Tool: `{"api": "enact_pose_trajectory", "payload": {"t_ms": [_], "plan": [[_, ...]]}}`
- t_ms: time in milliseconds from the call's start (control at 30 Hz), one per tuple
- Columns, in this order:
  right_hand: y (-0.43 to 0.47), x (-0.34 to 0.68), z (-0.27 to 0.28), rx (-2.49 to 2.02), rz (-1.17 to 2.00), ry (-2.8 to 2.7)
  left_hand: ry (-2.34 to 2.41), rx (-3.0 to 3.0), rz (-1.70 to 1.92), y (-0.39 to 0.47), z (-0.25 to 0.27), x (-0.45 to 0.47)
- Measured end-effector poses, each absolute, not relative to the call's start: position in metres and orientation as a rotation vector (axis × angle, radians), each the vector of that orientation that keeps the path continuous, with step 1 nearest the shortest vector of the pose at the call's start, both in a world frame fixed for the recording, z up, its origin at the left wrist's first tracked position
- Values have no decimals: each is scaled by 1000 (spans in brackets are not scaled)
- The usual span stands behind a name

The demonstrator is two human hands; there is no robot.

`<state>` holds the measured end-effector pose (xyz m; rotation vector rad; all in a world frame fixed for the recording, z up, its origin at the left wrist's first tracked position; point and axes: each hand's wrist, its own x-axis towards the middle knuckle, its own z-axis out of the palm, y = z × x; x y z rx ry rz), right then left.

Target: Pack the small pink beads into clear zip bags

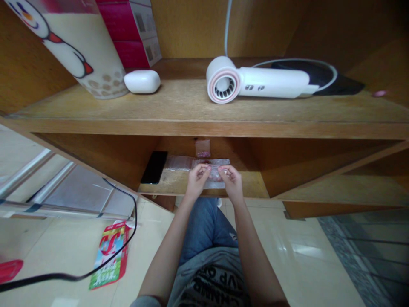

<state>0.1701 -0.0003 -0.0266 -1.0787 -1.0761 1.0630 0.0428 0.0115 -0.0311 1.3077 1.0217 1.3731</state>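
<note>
Over the lower shelf (252,187), my left hand (198,178) and my right hand (232,181) face each other a short way apart. Thumb and fingers are pinched together on both; whatever they hold is too small and fine to make out. Beneath and between them lies transparent plastic packaging (219,185), with some reddish bits showing through. Another flat see-through bag (179,163) is to the left of it. Behind my hands a small zip bag (203,147) with pinkish grains at its bottom leans on the back wall.
A black phone (154,167) lies left on the lower shelf. Above are a white hair dryer (255,82), a white earbud case (142,82), a milk tea cup (86,55) and pink boxes (128,34). A black cable (134,221) hangs left, before a colourful packet (110,256) on the floor.
</note>
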Motion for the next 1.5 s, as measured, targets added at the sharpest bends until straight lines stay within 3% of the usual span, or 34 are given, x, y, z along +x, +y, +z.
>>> {"api": "enact_pose_trajectory", "payload": {"t_ms": [433,1500], "plan": [[-1,166,-31,-1056,1157,-1127,1114,1402,1421,5,-29,44],[1,169,-31,-1092,1007,-1126,1130,1270,1502,3,-23,49]]}}
